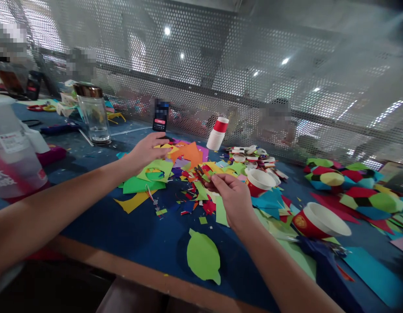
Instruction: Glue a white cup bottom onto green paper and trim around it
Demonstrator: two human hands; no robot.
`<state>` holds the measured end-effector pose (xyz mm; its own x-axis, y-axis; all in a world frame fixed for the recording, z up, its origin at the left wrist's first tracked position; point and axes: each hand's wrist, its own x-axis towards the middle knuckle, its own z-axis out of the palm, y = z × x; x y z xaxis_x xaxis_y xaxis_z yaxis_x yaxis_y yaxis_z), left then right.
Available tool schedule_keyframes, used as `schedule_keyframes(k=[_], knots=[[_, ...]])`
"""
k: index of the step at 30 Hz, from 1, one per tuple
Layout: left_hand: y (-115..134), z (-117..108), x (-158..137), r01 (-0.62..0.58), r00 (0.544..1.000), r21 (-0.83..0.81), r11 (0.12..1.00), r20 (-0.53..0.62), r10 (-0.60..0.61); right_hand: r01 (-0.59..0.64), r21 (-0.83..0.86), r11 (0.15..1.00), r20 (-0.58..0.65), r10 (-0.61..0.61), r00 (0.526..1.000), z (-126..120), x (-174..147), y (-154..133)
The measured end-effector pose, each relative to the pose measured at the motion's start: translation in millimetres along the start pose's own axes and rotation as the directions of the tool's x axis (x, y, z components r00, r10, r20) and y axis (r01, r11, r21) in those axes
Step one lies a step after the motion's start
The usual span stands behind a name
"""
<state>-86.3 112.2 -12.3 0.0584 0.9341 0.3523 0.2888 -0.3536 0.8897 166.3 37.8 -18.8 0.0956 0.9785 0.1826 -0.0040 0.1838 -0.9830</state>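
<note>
My left hand reaches over the back of a pile of coloured paper, fingers stretched out and apart, beside an orange paper piece. Thumb and fingers of my right hand are pinched together over the heap of small paper scraps. At its fingertips is a small dark, multicoloured bit that blends with the scraps, so I cannot make out its kind. Toward the table's front edge lies a light green leaf-shaped paper cutout. Green paper with a hole lies below my left hand.
A glass jar and a pink-and-clear bottle stand at left. Behind the pile are a phone and stacked paper cups. Right of my right hand are paper cups and coloured paper balls. A perforated metal screen backs the table.
</note>
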Motion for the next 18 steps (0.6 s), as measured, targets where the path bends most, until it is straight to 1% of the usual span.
schedule_keyframes(k=[2,4,7,9,11,14,16,18], knots=[[-3.1,-1.7,0.2,-0.066,0.995,0.138,0.988,0.083,0.055,-0.002,0.002,1.0,-0.004,0.002,1.0,0.0,-0.1,-0.3],[-3.6,-5.3,-0.6,-0.128,0.979,0.28,0.951,0.191,0.076,-0.004,0.004,1.0,-0.006,0.004,1.0,0.1,-0.1,-0.6],[-1.5,-12.7,-4.0,-0.206,0.931,0.426,0.881,0.362,0.043,-0.006,0.006,1.0,-0.004,0.006,1.0,0.3,0.2,-1.3],[-1.2,-17.3,-6.8,-0.237,0.897,0.495,0.836,0.441,-0.007,-0.007,0.009,1.0,0.0,0.007,1.0,0.6,0.1,-1.7],[-2.6,-20.2,-8.6,-0.254,0.88,0.581,0.773,0.471,-0.064,-0.011,0.011,1.0,0.0,0.011,1.0,0.9,-0.2,-2.0],[-5.1,-20.7,-8.2,-0.335,0.851,0.706,0.624,0.511,-0.121,-0.013,0.013,1.0,-0.006,0.013,1.0,1.3,-0.7,-2.5],[-4.1,-19.7,-6.5,-0.394,0.837,0.74,0.545,0.533,-0.119,-0.013,0.017,1.0,-0.008,0.014,1.0,1.3,-1.0,-2.9],[-0.4,-18.7,-5.2,-0.41,0.846,0.749,0.52,0.525,-0.089,-0.013,0.021,1.0,-0.009,0.013,1.0,1.0,-1.2,-3.2]])
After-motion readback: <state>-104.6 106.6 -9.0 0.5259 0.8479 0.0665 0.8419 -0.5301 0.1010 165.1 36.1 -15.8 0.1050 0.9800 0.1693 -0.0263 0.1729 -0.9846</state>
